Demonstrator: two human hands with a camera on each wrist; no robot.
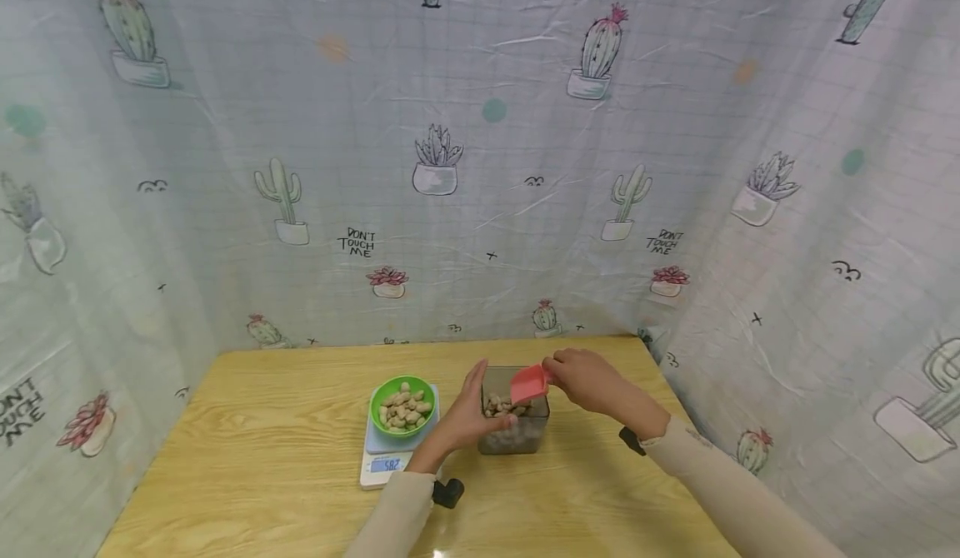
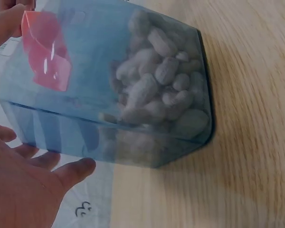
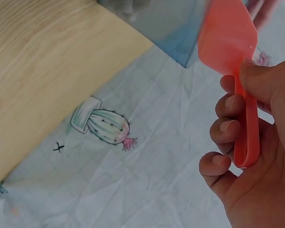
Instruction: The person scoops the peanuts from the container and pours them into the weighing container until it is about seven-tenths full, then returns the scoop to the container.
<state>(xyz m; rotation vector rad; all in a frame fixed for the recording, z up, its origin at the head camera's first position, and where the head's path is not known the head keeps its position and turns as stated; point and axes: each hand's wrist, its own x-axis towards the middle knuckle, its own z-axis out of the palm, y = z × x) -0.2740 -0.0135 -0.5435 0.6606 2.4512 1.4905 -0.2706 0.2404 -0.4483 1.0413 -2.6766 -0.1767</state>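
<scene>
A clear square container (image 1: 513, 440) partly filled with peanuts (image 2: 147, 85) stands on the table. My left hand (image 1: 474, 415) rests against its left side, fingers fairly straight and thumb spread across the front. In the left wrist view several of its fingers (image 2: 77, 172) lie along the container wall. My right hand (image 1: 588, 379) grips the handle of a red scoop (image 3: 247, 118), fingers curled round it. The scoop's blade dips inside the container's mouth, above the peanuts; whether it carries any is hidden. Left of the container, a green bowl (image 1: 377, 415) of peanuts sits on a white digital scale (image 1: 371, 481).
The scale's lit display (image 1: 386, 465) shows digits that look like 582. The wooden table (image 1: 285, 450) extends on both sides. A cactus-print curtain (image 1: 480, 233) hangs behind and beside it, close to the table's edges.
</scene>
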